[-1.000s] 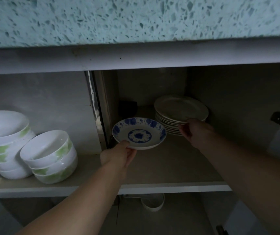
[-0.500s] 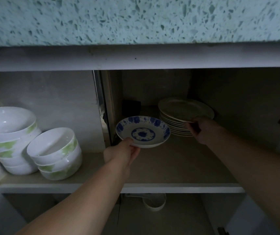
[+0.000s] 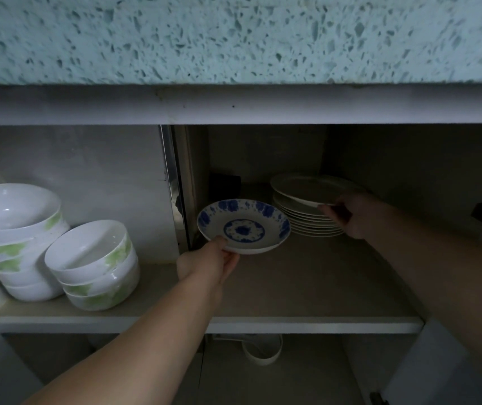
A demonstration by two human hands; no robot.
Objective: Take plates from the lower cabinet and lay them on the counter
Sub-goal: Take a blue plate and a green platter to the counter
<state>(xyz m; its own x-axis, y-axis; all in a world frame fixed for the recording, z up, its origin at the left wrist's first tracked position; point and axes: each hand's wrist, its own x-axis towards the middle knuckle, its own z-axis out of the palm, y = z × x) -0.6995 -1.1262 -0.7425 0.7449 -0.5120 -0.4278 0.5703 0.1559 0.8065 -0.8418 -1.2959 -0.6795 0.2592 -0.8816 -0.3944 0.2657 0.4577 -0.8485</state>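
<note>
Left hand [image 3: 207, 261] pinches the near rim of a shallow white ceramic plate with blue floral border and blue centre medallion [image 3: 244, 226], thumb on top, fingers curled under. The plate is level, held just above the pale cabinet shelf [image 3: 307, 287] near frame centre, not resting on it. Right hand [image 3: 350, 214] at 3 o'clock of that plate grips the near-right rim of the top plain white round plate [image 3: 312, 188]. That one sits lifted, with a gap above the stack of plain white plates [image 3: 307, 225] (dim in there, finger detail hard to read). The stack stands on the shelf at the back right, just beside the blue plate, at its 2 o'clock. Speckled teal terrazzo table [image 3: 233, 36] fills 12 o'clock, with no plates visible on the part in view. At 9 o'clock on the same shelf are two stacks of white bowls with green leaf print, the taller stack [image 3: 11, 229] and the shorter stack [image 3: 93, 264], touching. A small dark object [image 3: 224, 185] sits at the shelf's back, at 11 o'clock of the blue plate. A white round container [image 3: 261, 349] is below the shelf at 6 o'clock.
</note>
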